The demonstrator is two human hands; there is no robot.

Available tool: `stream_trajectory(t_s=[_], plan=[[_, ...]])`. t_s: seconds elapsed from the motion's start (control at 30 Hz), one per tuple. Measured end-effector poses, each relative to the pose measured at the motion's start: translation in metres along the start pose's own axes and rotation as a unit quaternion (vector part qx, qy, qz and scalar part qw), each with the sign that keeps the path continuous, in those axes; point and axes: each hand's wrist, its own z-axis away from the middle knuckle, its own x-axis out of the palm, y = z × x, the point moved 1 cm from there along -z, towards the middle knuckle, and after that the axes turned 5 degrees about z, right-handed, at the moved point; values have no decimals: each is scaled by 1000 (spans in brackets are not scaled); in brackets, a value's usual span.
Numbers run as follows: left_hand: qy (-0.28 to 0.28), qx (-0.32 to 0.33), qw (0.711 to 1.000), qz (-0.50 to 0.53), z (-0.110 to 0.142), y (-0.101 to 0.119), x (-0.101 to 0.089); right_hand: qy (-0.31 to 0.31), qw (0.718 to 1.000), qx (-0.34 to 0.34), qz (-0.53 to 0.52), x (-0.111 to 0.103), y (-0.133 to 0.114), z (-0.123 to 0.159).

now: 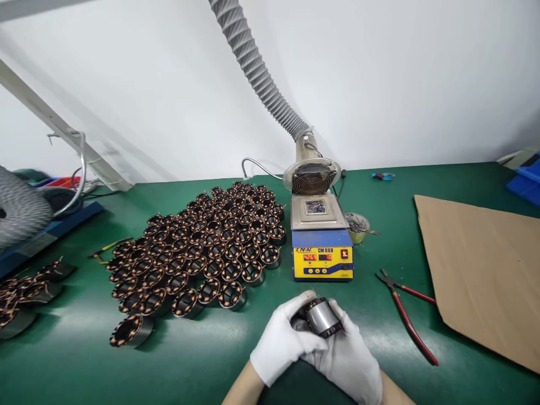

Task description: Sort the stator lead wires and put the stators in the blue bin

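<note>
Between my two white-gloved hands sits a motor stator, a short steel ring with dark winding ends, tilted on its side. My left hand grips its left end, with the thumb below and fingers over the top. My right hand is wrapped round its right end and underside, so some of those fingers are hidden. Just beyond the hands stands a yellow and blue solder pot with lit red digits and a square bath of grey metal on top. Many similar stators stand in a close group on the left.
A fume extraction hose hangs over the pot, its round hood behind the bath. Red-handled pliers and a cardboard sheet lie at right. A small cup with a stick stands beside the pot. More stators lie far left.
</note>
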Motion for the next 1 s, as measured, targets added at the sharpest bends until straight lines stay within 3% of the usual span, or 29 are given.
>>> stream_trajectory(t_s=[0.2, 0.33, 0.4, 0.5, 0.57, 0.7, 0.77, 0.83, 0.93, 1.0], plan=[[160, 31, 980, 114, -2, 12, -6, -50, 998, 23, 30, -2, 6, 2], [235, 81, 938, 241, -8, 10, -23, -56, 997, 28, 40, -3, 3, 4], [209, 87, 939, 261, -8, 13, -22, -60, 996, 32, 49, -4, 3, 3], [115, -13, 971, 207, -4, 15, -6, -63, 996, 15, 55, -5, 8, 0], [128, -57, 976, 165, -1, 12, 1, -48, 996, -13, 78, -4, 12, -2], [172, 5, 958, 231, -3, 9, -15, 6, 972, -103, 213, -6, 13, -3], [200, 51, 934, 291, -7, 12, -30, 58, 927, -180, 323, -10, 10, -4], [196, 73, 928, 309, -8, 16, -39, 136, 844, -272, 441, -16, 7, -5], [71, 18, 963, 260, -5, 17, -26, 212, 690, -364, 588, -22, 10, -7], [29, -36, 976, 212, -2, 13, -9, 217, 599, -397, 661, -22, 14, -7]])
